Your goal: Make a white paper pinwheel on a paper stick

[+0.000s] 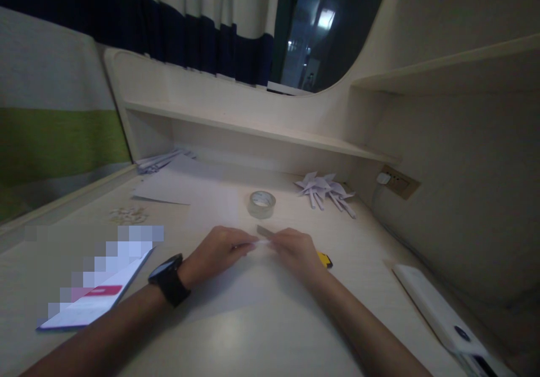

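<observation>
My left hand (pixel 221 250), with a black watch (pixel 171 278) on its wrist, pinches a small thin white paper piece (pixel 263 242) above the desk. My right hand (pixel 297 253) is closed around a utility knife; its grey blade (pixel 265 232) points left beyond the fingers, and its yellow handle (pixel 324 259) sticks out behind the hand. The blade is close to the paper; whether they touch I cannot tell. Just beyond both hands stands a roll of clear tape (pixel 261 205).
White paper pinwheels (pixel 323 188) lie at the back right. Paper sheets (pixel 177 180) and rolled paper sticks (pixel 158 162) are at the back left, near small pale pieces (pixel 129 215). A lit tablet (pixel 101 292) lies left; a white device (pixel 434 306) lies right.
</observation>
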{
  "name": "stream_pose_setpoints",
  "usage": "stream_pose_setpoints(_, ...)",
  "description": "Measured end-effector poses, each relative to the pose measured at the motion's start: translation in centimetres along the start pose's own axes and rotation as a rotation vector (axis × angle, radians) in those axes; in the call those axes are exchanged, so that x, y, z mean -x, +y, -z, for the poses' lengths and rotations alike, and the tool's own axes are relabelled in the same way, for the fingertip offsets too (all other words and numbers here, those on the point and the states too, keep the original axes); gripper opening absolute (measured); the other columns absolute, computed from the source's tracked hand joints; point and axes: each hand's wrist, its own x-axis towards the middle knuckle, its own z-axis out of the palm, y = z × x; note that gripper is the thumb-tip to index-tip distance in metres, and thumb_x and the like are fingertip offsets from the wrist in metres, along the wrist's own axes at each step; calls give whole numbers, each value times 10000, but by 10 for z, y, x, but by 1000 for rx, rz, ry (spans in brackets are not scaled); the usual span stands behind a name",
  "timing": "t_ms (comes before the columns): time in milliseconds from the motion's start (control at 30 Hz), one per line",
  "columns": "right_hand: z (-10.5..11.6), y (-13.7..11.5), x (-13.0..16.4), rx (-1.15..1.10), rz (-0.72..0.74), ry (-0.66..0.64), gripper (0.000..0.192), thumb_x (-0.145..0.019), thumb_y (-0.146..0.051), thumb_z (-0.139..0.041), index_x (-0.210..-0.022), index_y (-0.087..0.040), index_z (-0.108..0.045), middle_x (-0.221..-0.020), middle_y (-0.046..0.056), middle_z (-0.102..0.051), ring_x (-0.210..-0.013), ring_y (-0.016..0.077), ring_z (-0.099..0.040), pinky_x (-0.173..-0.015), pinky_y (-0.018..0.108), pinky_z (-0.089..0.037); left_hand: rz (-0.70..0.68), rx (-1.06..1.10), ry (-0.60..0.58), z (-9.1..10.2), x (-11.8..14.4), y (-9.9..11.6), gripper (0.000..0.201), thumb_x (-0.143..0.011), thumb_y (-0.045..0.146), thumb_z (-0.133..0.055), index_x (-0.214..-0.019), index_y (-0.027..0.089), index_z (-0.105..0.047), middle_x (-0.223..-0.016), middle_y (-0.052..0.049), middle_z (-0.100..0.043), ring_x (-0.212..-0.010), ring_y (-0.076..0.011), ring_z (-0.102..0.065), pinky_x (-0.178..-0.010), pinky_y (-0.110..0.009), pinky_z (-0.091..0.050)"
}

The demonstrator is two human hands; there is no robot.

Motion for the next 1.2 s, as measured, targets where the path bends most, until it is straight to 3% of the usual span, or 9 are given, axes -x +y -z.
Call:
stream_pose_setpoints(133,4,-3,-3,-221,-200,-2,153,-817,-261,-617,-870,-198,-746,-842,69,-728,-741,172,-661,-678,270,-496,52,137,-29,7,-1,2,253,-920,321,-505,-911,186,-718,-629,9,-688,-530,-96,-621,-562,-187,-462)
stream_pose_setpoints(367,1,4,-3,-362,-427,58,175,-718,-320,-700,-818,-187,-754,-789,56,-735,-698,187,-639,-626,282,-466,125,241,-38,9,-2,-1,259,-895,348,-535,-959,182,-724,-681,-23,-719,-571,-115,-654,-572,-198,-494)
stream_pose_setpoints(900,9,31,-5,-696,-631,156,358,-601,-428,-788,-779,-121,-747,-633,57,-682,-552,129,-574,-562,260,-444,400,536,-151,23,-7,-9,342,-873,418,-519,-880,122,-690,-619,-41,-687,-553,-145,-651,-559,-252,-524)
stream_pose_setpoints(1200,8,31,-5,-845,-749,168,379,-542,-414,-825,-738,-103,-730,-605,52,-664,-496,108,-547,-507,235,-427,508,595,-109,27,-11,-9,340,-822,428,-569,-837,107,-680,-653,-69,-700,-578,-162,-663,-591,-281,-540)
